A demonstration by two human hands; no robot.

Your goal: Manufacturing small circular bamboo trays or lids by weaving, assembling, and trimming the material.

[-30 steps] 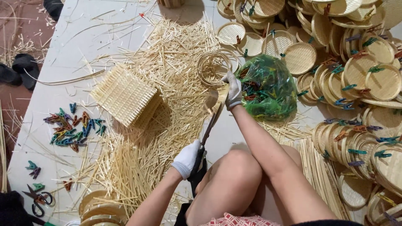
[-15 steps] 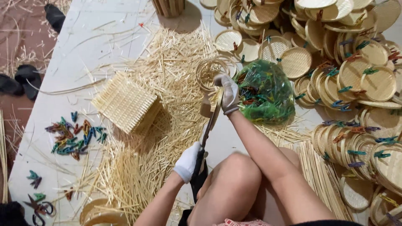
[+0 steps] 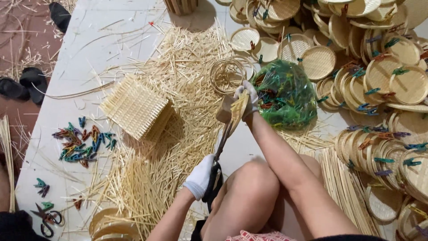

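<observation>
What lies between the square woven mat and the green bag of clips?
In the head view, loose bamboo sticks and a coil of bamboo rings lie between the woven mat and green bag.

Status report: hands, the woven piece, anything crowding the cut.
Left hand shut on scissors. Right hand holds woven piece at the blades. Green bag beside right hand; straw underneath.

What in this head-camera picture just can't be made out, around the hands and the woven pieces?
- The scissor handles: wrapped by the gloved left hand.
- The woven piece: its far end is covered by the right hand.
- The contents of the green bag: blurred by the plastic.
- The round trays: cut off by the right edge.
- The second scissors: too small for detail.
</observation>
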